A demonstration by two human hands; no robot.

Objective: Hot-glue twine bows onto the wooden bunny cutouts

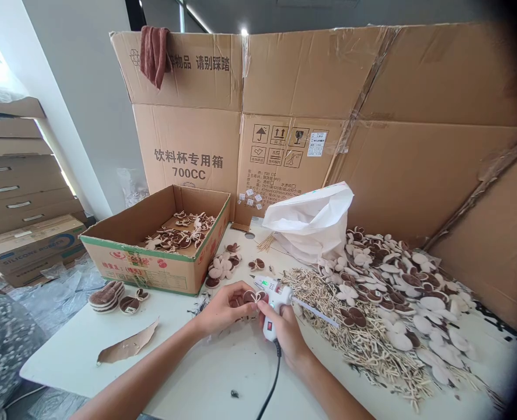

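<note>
Where the white tabletop (61, 367) starts on the left, a stack of round brown-and-cream discs (106, 296) lies near a flat, curled tan leaf-shaped piece (127, 344). Past them stands an open brown cardboard box with green edging (153, 271), holding a heap of brown-and-cream shapes (175, 235). More of these shapes, a small loose cluster (221, 268), lie just beside the box on the table.

At the middle of the table, the left hand (223, 309) pinches a small cream loop on a brown disc (253, 297) between thumb and fingers, holding it up off the tabletop. The right hand (284, 332) wraps around the grip of a white hot glue gun (273, 300), its tip right at that small piece (the exact contact is hidden by the fingers). A clear glue stick (315, 311) runs out of the back of the gun, and a black power cord (272, 385) trails down from the handle.

Further right, a loose pile of pale twisted strips (354, 332) lies against a spread of cream-and-brown rounded pieces (411, 291), with a crumpled white sack (310, 224) behind them.
</note>
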